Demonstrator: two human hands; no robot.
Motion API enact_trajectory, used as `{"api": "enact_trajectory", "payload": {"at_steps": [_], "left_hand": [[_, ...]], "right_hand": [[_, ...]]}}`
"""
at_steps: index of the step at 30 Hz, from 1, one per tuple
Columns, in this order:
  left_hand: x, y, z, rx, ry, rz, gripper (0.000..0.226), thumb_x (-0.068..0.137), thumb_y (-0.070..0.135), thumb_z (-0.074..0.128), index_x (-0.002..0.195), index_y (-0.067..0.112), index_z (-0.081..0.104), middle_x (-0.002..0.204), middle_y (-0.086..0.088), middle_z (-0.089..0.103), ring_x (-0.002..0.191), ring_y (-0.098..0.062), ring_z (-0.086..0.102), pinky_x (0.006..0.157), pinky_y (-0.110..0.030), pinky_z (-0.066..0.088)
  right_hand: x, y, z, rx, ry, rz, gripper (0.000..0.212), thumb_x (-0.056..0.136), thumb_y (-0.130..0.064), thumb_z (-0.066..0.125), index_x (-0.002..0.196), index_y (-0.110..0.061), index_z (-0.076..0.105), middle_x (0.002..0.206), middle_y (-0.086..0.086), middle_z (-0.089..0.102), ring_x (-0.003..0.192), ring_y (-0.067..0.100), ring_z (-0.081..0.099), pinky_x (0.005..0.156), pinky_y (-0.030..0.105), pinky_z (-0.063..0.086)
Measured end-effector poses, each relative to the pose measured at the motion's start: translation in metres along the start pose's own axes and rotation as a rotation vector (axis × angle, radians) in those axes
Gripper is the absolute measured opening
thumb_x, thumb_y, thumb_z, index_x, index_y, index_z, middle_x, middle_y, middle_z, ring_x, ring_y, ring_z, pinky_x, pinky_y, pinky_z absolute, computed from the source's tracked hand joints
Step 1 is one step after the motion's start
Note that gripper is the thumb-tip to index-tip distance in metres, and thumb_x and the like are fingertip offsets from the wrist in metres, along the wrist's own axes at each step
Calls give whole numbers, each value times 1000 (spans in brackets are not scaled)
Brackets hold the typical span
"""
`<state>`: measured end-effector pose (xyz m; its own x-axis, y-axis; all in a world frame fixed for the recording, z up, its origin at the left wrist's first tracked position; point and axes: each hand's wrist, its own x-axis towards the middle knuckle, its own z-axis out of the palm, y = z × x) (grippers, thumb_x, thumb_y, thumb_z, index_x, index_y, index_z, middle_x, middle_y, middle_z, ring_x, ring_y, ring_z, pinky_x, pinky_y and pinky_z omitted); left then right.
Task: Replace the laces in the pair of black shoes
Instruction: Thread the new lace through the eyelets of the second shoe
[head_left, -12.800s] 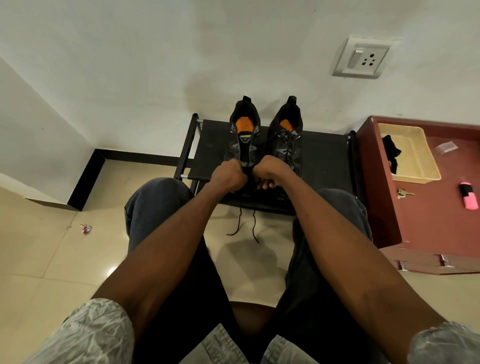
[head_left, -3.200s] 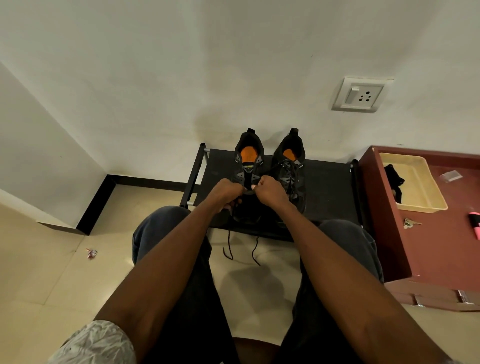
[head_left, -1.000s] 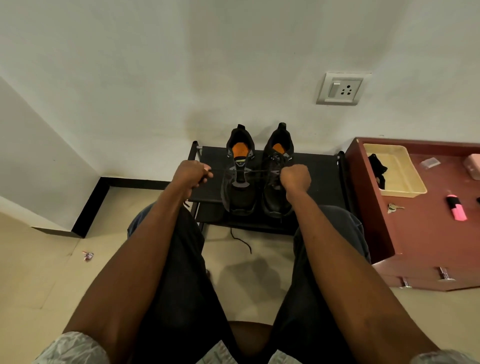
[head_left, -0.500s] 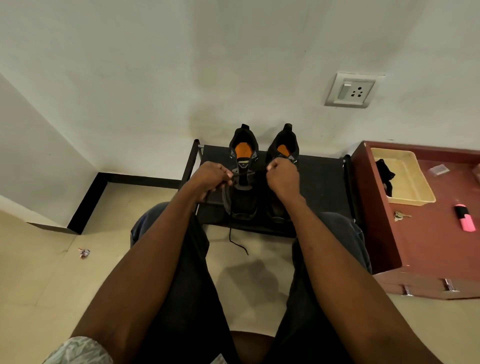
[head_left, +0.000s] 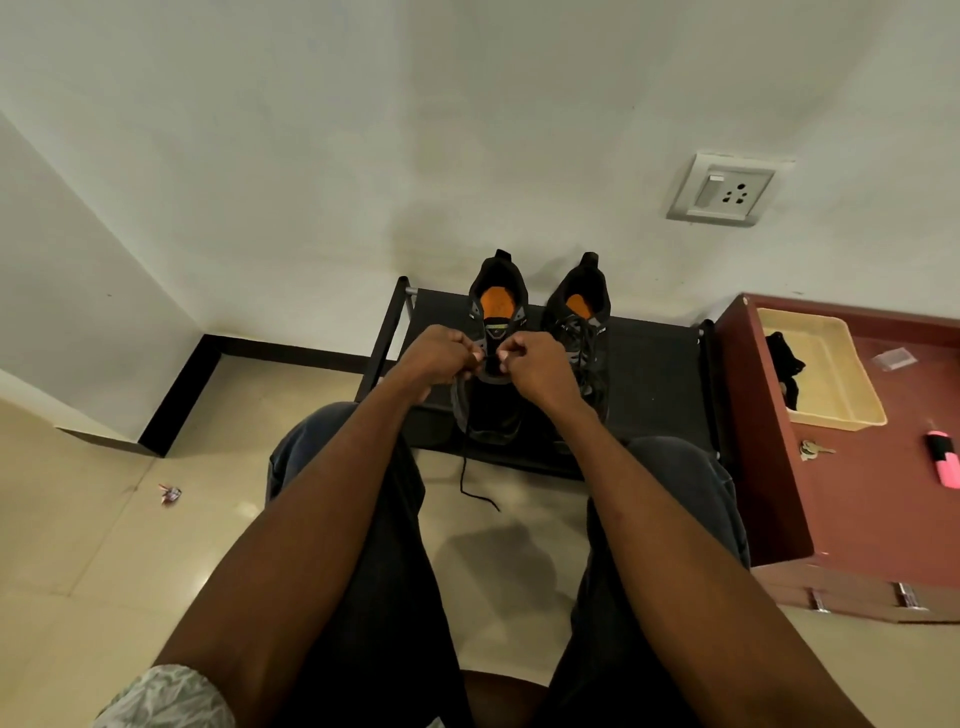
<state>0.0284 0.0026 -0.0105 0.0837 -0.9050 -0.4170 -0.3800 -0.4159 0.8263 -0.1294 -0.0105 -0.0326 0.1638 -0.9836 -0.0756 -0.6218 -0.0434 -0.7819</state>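
Left hand, right hand, seemingly pinching lace, over left shoe

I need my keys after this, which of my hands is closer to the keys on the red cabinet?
Right. Your right hand is at the left shoe, nearer the keys; the left hand is just beyond it.

Your left hand and right hand cover the lacing area of the left shoe, so you cannot see which eyelets the lace passes through or how your fingertips grip it. Your right forearm hides the toe of the right shoe. The frame edge cuts off the red cabinet.
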Motion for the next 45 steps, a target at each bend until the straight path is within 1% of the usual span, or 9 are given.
{"api": "enact_trajectory", "payload": {"at_steps": [7, 10, 13, 20, 23, 27, 31, 37, 45], "left_hand": [[5, -6, -6, -51, 48, -43, 16, 100, 3, 50, 104, -1, 65, 85, -11, 70, 63, -9, 63, 49, -15, 47], [4, -6, 0, -52, 13, -1, 5, 99, 4, 54, 100, 3, 59, 86, -13, 72, 65, -13, 66, 51, -19, 50], [6, -5, 6, 13, 1, 57, 5, 99, 9, 55, 100, 6, 58, 80, -8, 70, 60, -9, 63, 51, -19, 49], [15, -4, 12, 28, -74, 117, 12, 100, 10, 51, 112, 8, 51, 93, -17, 69, 72, -17, 58, 64, -30, 45], [18, -5, 13, 30, -87, 118, 12, 100, 10, 52, 112, 7, 52, 93, -17, 69, 76, -20, 59, 70, -35, 46], [30, -13, 16, 41, 121, 65, 12, 94, 5, 50, 93, 14, 58, 90, -11, 68, 78, -19, 62, 71, -37, 51], [48, -26, 14, -89, 256, -112, 23, 93, 7, 49, 74, 16, 57, 88, -10, 63, 80, -23, 59, 77, -40, 54], [50, -33, 25, -222, 255, -240, 20, 95, 7, 57, 105, -2, 70, 100, -17, 71, 81, -21, 62, 78, -34, 53], [52, -34, 26, -245, 266, -251, 21, 96, 9, 55, 106, 3, 72, 106, -14, 70, 86, -20, 61, 89, -40, 55]], "right_hand": [[3, 13, -5, -274, 137, 140, 16, 85, -12, 56, 89, -14, 70, 88, 8, 70, 87, 31, 64, 85, 46, 54], [6, 7, 3, -125, 12, 44, 27, 90, -13, 64, 117, -13, 69, 111, 7, 71, 107, 25, 64, 96, 39, 51], [1, -2, 7, 177, -114, 21, 22, 93, -8, 65, 114, -9, 70, 100, 4, 73, 98, 15, 69, 87, 28, 55], [2, 6, 9, 354, -37, 87, 9, 92, -5, 67, 95, -4, 75, 81, 6, 75, 72, 4, 70, 68, 16, 53], [6, 9, 10, 384, -37, 140, 8, 92, -5, 67, 94, -4, 75, 82, 7, 74, 74, 7, 68, 70, 19, 54], [15, 16, 18, 87, 54, 108, 13, 93, -8, 63, 85, -10, 72, 86, 6, 71, 83, 20, 65, 73, 36, 54], [19, 23, 26, -219, 107, -58, 17, 91, -3, 55, 91, 0, 72, 95, 12, 59, 88, 27, 55, 68, 36, 44], [24, 22, 41, -377, 110, -137, 12, 91, -3, 53, 88, 2, 63, 102, 16, 52, 97, 28, 49, 69, 30, 35], [44, 28, 47, 170, -2, 157, 17, 92, -3, 60, 79, -4, 70, 80, 2, 61, 80, 15, 56, 68, 26, 40]]}}
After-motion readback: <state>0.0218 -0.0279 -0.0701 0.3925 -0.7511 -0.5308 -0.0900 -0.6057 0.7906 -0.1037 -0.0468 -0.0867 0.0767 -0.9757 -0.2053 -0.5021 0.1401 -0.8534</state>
